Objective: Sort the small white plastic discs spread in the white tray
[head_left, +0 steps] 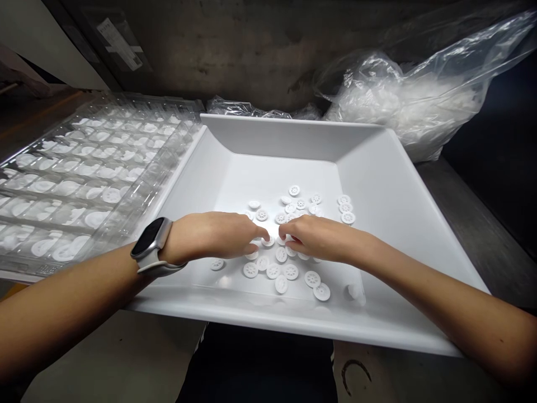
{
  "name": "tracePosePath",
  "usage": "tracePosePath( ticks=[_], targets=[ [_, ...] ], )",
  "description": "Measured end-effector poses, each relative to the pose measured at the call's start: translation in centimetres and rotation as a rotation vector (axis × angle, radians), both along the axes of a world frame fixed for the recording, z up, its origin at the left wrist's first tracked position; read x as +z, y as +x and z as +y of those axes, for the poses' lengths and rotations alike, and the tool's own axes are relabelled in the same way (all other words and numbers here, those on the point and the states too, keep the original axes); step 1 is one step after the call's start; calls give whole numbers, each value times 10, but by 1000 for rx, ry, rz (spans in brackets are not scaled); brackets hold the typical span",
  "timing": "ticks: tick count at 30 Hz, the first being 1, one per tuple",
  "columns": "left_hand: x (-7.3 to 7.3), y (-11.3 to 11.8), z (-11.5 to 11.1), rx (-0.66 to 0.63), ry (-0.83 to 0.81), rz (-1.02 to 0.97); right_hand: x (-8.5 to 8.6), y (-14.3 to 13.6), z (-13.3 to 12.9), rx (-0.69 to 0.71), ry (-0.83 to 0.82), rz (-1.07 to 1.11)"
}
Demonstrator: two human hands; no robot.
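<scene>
Many small white spoked discs (pixel 291 272) lie scattered on the floor of a large white tray (pixel 293 121). My left hand (pixel 226 235), with a watch at the wrist, reaches in from the left; its index fingertip touches a white disc (pixel 268 242), thumb and index apart. Just to the right, my right hand (pixel 312 235) is over the discs, its index finger and thumb apart above a disc that is partly hidden. The fingertips of both hands point at each other with a small gap between them. Neither hand has a disc lifted.
On the left stands a clear plastic compartment tray (pixel 94 168) with white parts in its pockets. A clear plastic bag (pixel 403 106) full of white pieces is behind the white tray at the right. A dark wall (pixel 251 50) rises at the back.
</scene>
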State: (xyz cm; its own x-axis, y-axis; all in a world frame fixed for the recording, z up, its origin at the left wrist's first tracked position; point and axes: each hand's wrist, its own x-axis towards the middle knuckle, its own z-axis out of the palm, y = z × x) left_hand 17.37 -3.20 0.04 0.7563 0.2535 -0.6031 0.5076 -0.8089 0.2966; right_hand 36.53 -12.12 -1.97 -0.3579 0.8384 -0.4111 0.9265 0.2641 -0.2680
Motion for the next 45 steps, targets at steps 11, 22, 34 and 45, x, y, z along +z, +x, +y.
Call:
tracePosePath(
  ticks=[11, 22, 34, 45],
  targets=[
    [1, -1, -1, -3, 2, -8, -4, -2, -1, 45, 70, -36],
    [1, 0, 1, -2, 11, -9, -6, -5, 2, 46, 147, -98],
    [0, -3, 2, -6, 13, -29, -3, -2, 3, 49, 117, -89],
    [2, -3, 2, -5, 9, -26, -2, -1, 2, 46, 110, -68]
  ],
)
